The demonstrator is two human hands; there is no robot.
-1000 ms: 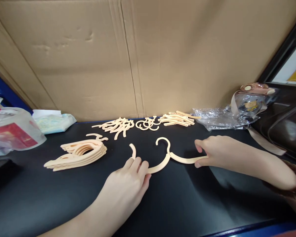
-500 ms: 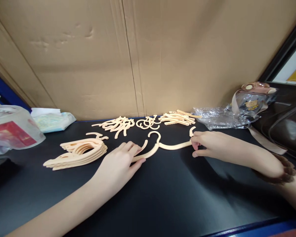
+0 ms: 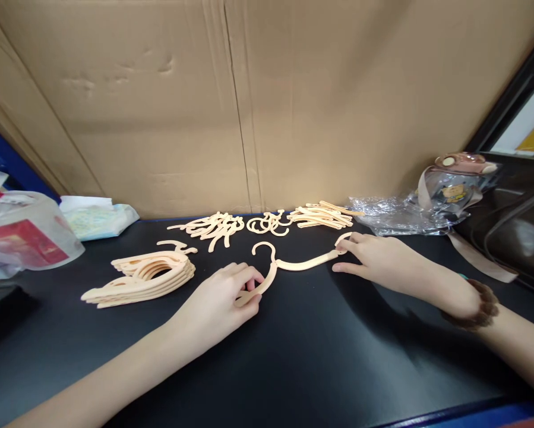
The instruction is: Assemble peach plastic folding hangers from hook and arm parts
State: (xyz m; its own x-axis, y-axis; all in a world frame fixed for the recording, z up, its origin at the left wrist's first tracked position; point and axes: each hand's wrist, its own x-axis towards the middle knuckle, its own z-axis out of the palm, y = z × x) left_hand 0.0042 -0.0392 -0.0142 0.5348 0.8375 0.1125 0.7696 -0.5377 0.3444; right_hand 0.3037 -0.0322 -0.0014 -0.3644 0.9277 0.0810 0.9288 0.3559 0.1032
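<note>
A cream folding clothes hanger lies across the black table, its hook curving up and toward the back. My left hand is closed on the hanger's left arm, thumb in front and fingers behind. At the other end, my right hand pinches the tip of the right arm, where a short curved piece sticks up by the fingers. Left of my left hand, several folded hangers of the same colour lie stacked, with their hooks at the back.
Along the back lie loose curved arm pieces, hooks and straighter pieces. A crumpled clear bag and a clear bottle with a strap are at the right. A translucent tub and a soft packet stand left. Cardboard rises behind.
The hanger's left arm has swung more steeply toward me, and its hook has shifted and tilted left. My right hand has moved slightly left with the right arm's end.
</note>
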